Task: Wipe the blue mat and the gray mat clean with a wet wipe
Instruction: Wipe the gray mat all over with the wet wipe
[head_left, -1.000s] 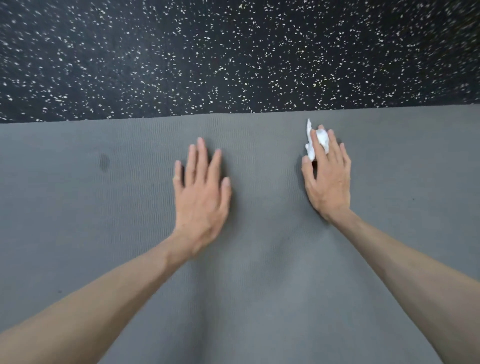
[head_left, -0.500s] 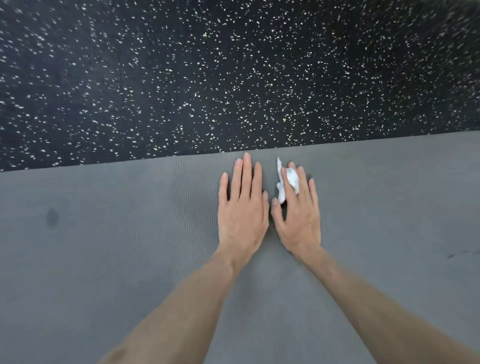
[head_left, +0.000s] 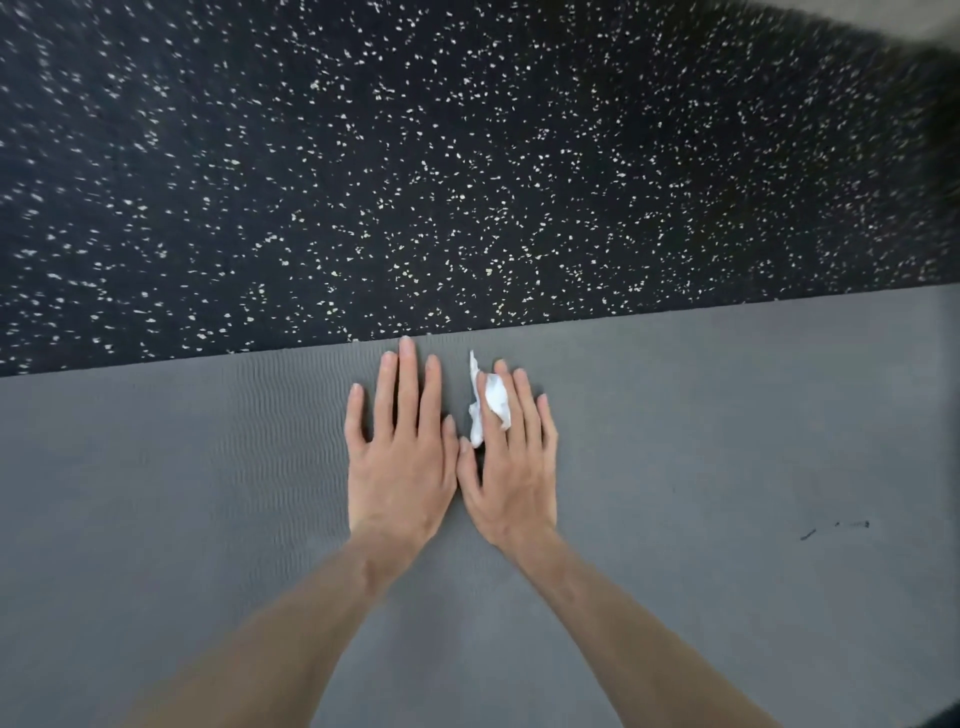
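Note:
The gray mat (head_left: 182, 493) fills the lower half of the head view, its far edge running across the middle. My left hand (head_left: 400, 457) lies flat on it with straight fingers, the middle fingertip at the far edge. Right beside it, my right hand (head_left: 511, 478) also lies flat, thumb touching the left hand. A crumpled white wet wipe (head_left: 493, 402) sits under and over its index finger, pressed onto the mat. No blue mat is in view.
Beyond the mat's far edge lies black rubber flooring (head_left: 467, 182) with white speckles. A thin dark scuff mark (head_left: 836, 527) shows on the mat to the right of my right hand.
My hands were apart a second ago and now lie side by side. Both sit closer to the mat's far edge, the wipe still under my right fingers.

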